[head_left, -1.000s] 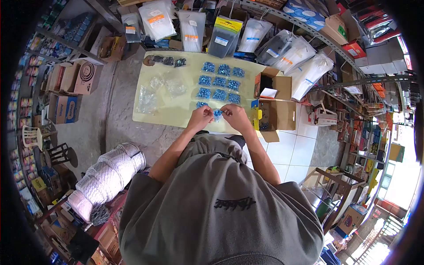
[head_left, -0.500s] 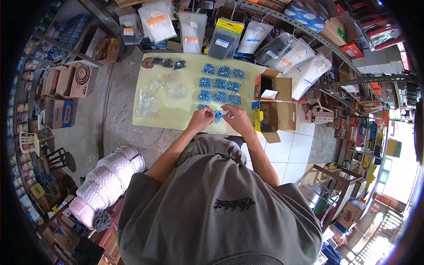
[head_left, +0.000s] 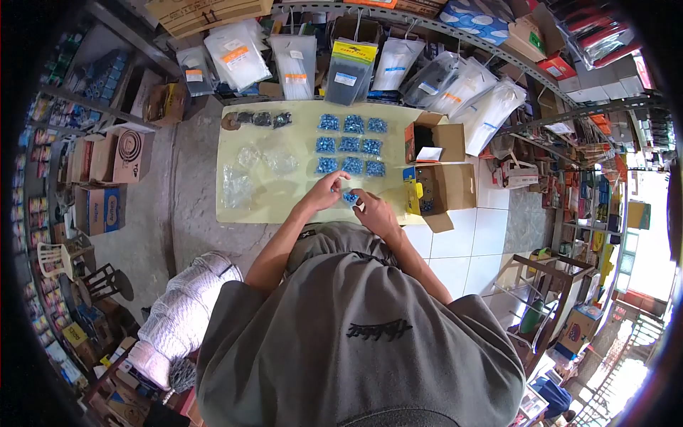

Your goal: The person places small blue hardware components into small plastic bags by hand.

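A small clear bag of blue pieces (head_left: 349, 198) is between my hands at the table's near edge. My right hand (head_left: 375, 214) pinches it at its right side. My left hand (head_left: 327, 191) is just left of the bag, with thumb and index finger apart; its other fingers are curled. Beyond the hands, several similar bags of blue pieces (head_left: 349, 144) lie in neat rows on the pale yellow table (head_left: 299, 203). What kind of pieces they are is too small to tell.
Clear plastic bags (head_left: 237, 186) lie on the table's left part, with dark packets (head_left: 262, 119) behind them. Two open cardboard boxes (head_left: 455, 186) stand at the right edge. Hanging packs of cable ties (head_left: 351, 71) line the back shelf. A large rope roll (head_left: 186, 302) stands lower left.
My left hand has opened and its index finger has lifted off the bag. My right hand has moved slightly down, keeping the bag. The whole view has tilted, shifting the table lower.
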### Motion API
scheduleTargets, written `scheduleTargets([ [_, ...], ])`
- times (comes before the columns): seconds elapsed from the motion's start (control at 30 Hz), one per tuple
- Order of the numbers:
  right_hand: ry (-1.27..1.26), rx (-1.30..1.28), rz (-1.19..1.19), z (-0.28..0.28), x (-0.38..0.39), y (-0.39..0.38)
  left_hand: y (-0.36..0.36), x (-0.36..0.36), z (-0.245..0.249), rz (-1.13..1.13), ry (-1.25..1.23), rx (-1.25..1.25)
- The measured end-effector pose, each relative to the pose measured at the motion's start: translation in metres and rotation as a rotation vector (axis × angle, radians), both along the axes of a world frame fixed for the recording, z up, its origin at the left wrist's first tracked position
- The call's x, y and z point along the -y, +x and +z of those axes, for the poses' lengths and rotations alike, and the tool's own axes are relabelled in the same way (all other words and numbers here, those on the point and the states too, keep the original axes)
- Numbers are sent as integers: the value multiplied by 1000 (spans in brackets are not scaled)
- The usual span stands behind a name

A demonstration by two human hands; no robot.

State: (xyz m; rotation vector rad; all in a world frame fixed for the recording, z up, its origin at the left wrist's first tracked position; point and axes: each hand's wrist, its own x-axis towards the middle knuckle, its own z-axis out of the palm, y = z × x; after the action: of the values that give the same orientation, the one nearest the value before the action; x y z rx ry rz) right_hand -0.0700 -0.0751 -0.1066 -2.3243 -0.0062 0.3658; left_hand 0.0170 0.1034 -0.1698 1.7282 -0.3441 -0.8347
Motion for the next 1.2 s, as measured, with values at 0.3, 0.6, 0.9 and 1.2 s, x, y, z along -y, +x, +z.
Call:
scheduleTargets([
  [0.3,11,77,12,-18,11,0,22,14,9,-371,23,379],
  [0.6,23,130,137,-13,33,-3,13,22,13,-350,57,216],
  [0.9,322,208,-234,-33,47,-13,-13,30,13,-107,-55,148],
  [1.2,441,81,-193,-30,49,-6,-10,32,22,-48,-86,16],
])
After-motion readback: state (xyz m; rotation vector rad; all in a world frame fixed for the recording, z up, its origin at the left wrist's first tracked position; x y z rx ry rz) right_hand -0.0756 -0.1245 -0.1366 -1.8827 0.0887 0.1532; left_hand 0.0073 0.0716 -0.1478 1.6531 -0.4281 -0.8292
